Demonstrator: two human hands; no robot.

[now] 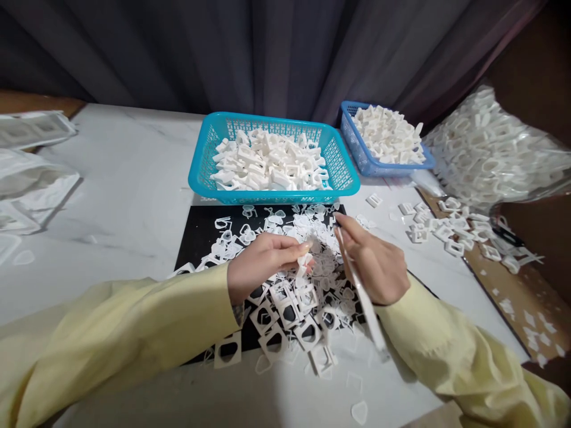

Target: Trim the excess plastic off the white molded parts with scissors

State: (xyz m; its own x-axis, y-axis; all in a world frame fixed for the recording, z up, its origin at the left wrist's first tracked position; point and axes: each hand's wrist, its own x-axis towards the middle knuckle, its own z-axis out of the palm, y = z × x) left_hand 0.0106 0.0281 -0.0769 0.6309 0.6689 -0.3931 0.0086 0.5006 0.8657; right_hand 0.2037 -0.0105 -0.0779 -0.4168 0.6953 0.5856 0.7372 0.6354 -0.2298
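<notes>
Ylw sleeves point(134, 324) | L fingers point(292, 253) pinch sm wht pc point(302, 272), part-hid | R fingers point(351, 228) grip slim tool point(368, 312)

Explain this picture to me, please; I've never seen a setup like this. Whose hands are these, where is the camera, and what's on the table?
There is no machine here: a person in yellow sleeves works with bare hands. The single picture comes from a camera on their head, looking forward and down. The left hand pinches a small white part; the right hand grips a long, slim tool, blurred in the picture. Loose white pieces lie heaped on and around a black mat on the pale table. Behind stand a teal basket and a blue basket, both holding white parts, with a filled clear bag at the picture's right.
</notes>
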